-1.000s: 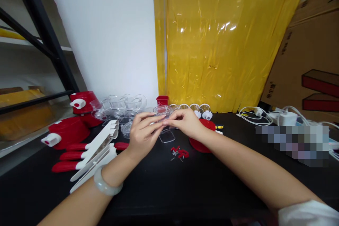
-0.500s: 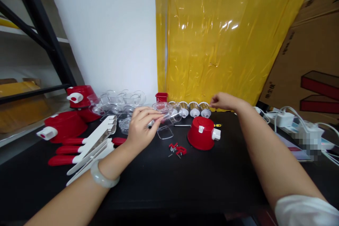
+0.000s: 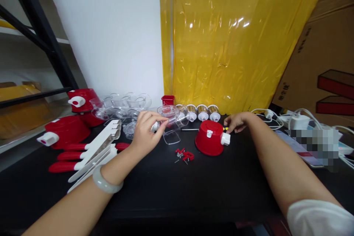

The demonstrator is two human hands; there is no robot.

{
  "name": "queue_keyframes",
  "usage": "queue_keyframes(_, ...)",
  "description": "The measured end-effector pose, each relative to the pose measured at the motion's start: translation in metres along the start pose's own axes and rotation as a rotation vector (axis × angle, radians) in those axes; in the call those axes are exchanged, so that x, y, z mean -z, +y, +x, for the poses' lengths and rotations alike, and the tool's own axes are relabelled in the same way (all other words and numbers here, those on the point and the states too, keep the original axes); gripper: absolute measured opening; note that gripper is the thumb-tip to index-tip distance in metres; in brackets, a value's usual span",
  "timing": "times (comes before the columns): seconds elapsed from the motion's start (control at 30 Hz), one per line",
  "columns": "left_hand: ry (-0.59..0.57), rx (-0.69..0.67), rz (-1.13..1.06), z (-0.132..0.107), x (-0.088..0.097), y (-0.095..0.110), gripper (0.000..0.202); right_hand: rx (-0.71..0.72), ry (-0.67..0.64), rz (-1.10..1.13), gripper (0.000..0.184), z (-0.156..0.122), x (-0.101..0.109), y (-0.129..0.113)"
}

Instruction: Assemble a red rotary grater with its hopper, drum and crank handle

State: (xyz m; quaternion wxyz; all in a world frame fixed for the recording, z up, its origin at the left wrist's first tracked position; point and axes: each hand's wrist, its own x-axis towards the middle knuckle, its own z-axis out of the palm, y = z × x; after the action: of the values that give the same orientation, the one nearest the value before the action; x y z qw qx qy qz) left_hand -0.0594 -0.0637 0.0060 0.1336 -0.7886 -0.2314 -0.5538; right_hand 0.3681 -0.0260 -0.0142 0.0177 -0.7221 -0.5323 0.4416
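Note:
My left hand [image 3: 148, 131], a bangle on its wrist, is raised with thumb and fingertips pinched together. Anything between them is too small to make out. Just behind the fingertips stands a clear plastic part [image 3: 169, 112] with a squared loop at its front. My right hand [image 3: 236, 122] has its fingers lowered, somewhat apart, over the yellow handle of a screwdriver [image 3: 190, 129]; a firm grip is not visible. A red cone-shaped base [image 3: 209, 138] with a white knob hides the middle of the screwdriver. Small red pieces and screws [image 3: 184, 155] lie in front.
At left lie white arms with red handles [image 3: 68, 156] and red bases [image 3: 68, 132]. Clear plastic parts [image 3: 121, 105] stand at the back, beside metal grater drums [image 3: 202, 112] and a small red cup [image 3: 167, 100]. Cables and white plugs [image 3: 300, 122] are at right.
My right hand has come down from beside the drums to the screwdriver handle, its fingers spreading. My left hand stays pinched, almost in place. The view has shifted slightly.

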Motion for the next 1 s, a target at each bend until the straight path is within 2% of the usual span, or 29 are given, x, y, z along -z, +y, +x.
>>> queue_keyframes(0.17, -0.001, -0.005, 0.010, 0.001, 0.000, -0.001, 0.003, 0.095, -0.053, 0.097, 0.050, -0.011, 0.001, 0.003)
queue_keyframes(0.3, 0.015, -0.027, 0.001, 0.000, -0.001, -0.002, 0.006, 0.275, -0.003, 0.361, 0.042, -0.026, 0.007, 0.004)
queue_keyframes(0.5, 0.017, -0.041, -0.004, 0.001, -0.001, -0.001, 0.006, 0.632, 0.241, 0.725, 0.028, -0.039, 0.012, -0.007)
queue_keyframes(0.73, 0.018, 0.025, -0.053, -0.001, 0.001, 0.003, 0.004, 0.751, 0.499, 1.007, 0.014, -0.060, 0.018, -0.026)
queue_keyframes(0.87, -0.036, 0.057, -0.137, -0.004, -0.001, 0.007, 0.004, 0.811, 0.734, 1.236, 0.022, -0.072, 0.031, -0.032)
queue_keyframes(1.0, -0.058, 0.066, -0.192, -0.006, -0.003, 0.008, 0.005, 0.966, 0.959, 1.422, 0.025, -0.084, 0.034, -0.048)
